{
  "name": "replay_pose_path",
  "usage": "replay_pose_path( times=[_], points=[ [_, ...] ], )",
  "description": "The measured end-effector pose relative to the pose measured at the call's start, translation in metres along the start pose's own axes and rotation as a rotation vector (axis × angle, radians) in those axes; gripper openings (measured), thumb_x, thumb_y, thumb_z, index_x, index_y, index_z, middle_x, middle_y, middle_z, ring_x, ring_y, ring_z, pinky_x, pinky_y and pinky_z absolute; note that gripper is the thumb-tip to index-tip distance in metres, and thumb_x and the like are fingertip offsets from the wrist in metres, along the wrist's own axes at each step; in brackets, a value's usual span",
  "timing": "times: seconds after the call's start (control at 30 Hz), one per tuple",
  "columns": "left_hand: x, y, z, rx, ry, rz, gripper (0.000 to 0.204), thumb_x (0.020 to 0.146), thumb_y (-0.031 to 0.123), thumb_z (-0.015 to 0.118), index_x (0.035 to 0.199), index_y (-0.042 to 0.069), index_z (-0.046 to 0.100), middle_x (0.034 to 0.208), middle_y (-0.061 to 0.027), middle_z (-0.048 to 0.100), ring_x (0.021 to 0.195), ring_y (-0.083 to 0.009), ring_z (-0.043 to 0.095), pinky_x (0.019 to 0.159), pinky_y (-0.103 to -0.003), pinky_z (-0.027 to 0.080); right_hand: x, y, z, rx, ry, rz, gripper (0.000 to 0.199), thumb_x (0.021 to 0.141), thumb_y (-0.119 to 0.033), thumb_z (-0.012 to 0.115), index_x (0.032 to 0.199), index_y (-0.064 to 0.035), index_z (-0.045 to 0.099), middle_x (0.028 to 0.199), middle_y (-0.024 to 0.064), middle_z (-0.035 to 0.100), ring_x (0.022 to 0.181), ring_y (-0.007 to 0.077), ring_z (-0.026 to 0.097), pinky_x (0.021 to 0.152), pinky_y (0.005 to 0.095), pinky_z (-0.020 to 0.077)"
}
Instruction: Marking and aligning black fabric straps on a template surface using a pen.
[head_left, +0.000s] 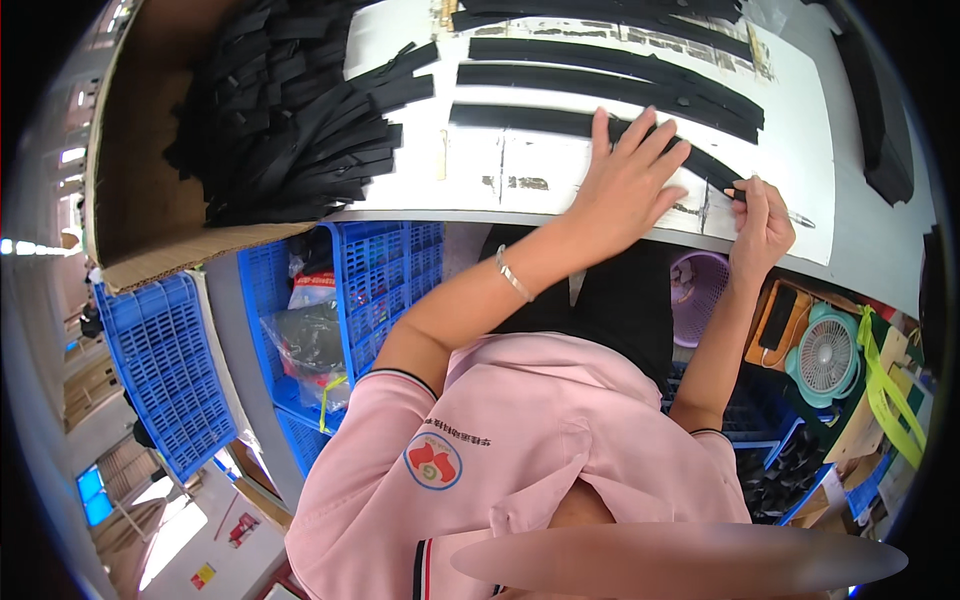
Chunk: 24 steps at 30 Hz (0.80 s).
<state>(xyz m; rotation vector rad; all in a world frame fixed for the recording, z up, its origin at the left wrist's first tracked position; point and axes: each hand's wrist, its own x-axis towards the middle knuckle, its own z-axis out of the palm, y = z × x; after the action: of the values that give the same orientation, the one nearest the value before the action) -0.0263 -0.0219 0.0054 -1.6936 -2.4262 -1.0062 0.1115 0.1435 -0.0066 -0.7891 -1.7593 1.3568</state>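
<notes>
My left hand point(628, 185) lies flat with its fingers spread, its fingertips on the nearest black fabric strip point(520, 118) on the white board point(570, 190). At that strip's right end, my right hand point(762, 228) is closed round a slim pen point(800, 219), whose silvery end sticks out to the right. Whether the right fingers also pinch the strip is hidden. Farther back, more black strips point(600, 88) run across the board, roughly side by side. Dark markings and lines show on the board between them and the near edge.
A cardboard box point(140, 150) at the left holds a heap of black strips point(300, 130), some spilling onto the board. Blue plastic crates point(390, 270) stand below the table edge. A purple basket point(700, 300) and a green fan point(828, 350) are at lower right. A black object point(875, 120) lies far right.
</notes>
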Motion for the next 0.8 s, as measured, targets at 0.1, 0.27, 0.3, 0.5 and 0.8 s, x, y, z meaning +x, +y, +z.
replay_pose_path(
  times=[0.1, 0.27, 0.3, 0.5, 0.8],
  points=[
    [0.037, -0.029, 0.009, -0.018, 0.02, 0.037, 0.048, 0.102, 0.033, 0.064, 0.141, 0.007, 0.059, 0.151, -0.019, 0.052, 0.149, -0.0391, 0.039, 0.118, -0.072, 0.017, 0.004, 0.002, 0.0, 0.008, 0.003, -0.012, 0.019, 0.103, -0.015, 0.068, 0.096, 0.0007, 0.077, 0.083, 0.0058, 0.073, 0.061, 0.0036, 0.054, 0.053, 0.0193, 0.0388],
    [0.036, -0.037, -0.002, -0.146, 0.063, -0.017, 0.049, 0.102, 0.037, 0.064, 0.14, 0.006, 0.062, 0.152, -0.0195, 0.052, 0.15, -0.0395, 0.037, 0.123, -0.064, 0.018, 0.004, 0.001, 0.005, -0.031, 0.013, -0.02, 0.021, 0.104, -0.016, 0.066, 0.099, 0.0005, 0.078, 0.076, 0.0048, 0.07, 0.058, 0.0034, 0.051, 0.052, 0.0194, 0.0366],
    [0.023, -0.037, -0.01, -0.096, 0.106, -0.035, 0.043, 0.1, 0.033, 0.066, 0.133, 0.006, 0.067, 0.15, -0.0182, 0.055, 0.149, -0.0392, 0.038, 0.124, -0.059, 0.02, 0.004, 0.002, 0.006, -0.028, 0.012, -0.019, 0.021, 0.104, -0.016, 0.066, 0.099, 0.0005, 0.078, 0.076, 0.0048, 0.07, 0.058, 0.0034, 0.051, 0.052, 0.0194, 0.0366],
    [-0.065, -0.088, -0.087, 0.199, 0.361, -0.235, 0.033, 0.091, 0.002, 0.063, 0.123, 0.008, 0.072, 0.141, -0.0134, 0.062, 0.146, -0.038, 0.043, 0.124, -0.054, 0.022, 0.006, -0.004, 0.001, -0.068, 0.033, -0.037, 0.02, 0.103, -0.016, 0.067, 0.1, 0.0008, 0.078, 0.075, 0.0041, 0.069, 0.057, 0.0033, 0.05, 0.052, 0.0197, 0.0364],
    [-0.118, -0.157, -0.156, 0.581, 0.46, -0.501, 0.014, 0.095, 0.014, 0.07, 0.106, 0.008, 0.076, 0.131, -0.0128, 0.069, 0.139, -0.0405, 0.049, 0.122, -0.056, 0.026, 0.004, 0.0, 0.008, -0.091, -0.013, -0.054, 0.017, 0.103, -0.017, 0.068, 0.102, -0.0026, 0.078, 0.075, -0.0012, 0.066, 0.059, 0.0011, 0.047, 0.052, 0.0186, 0.0351]
  ],
)
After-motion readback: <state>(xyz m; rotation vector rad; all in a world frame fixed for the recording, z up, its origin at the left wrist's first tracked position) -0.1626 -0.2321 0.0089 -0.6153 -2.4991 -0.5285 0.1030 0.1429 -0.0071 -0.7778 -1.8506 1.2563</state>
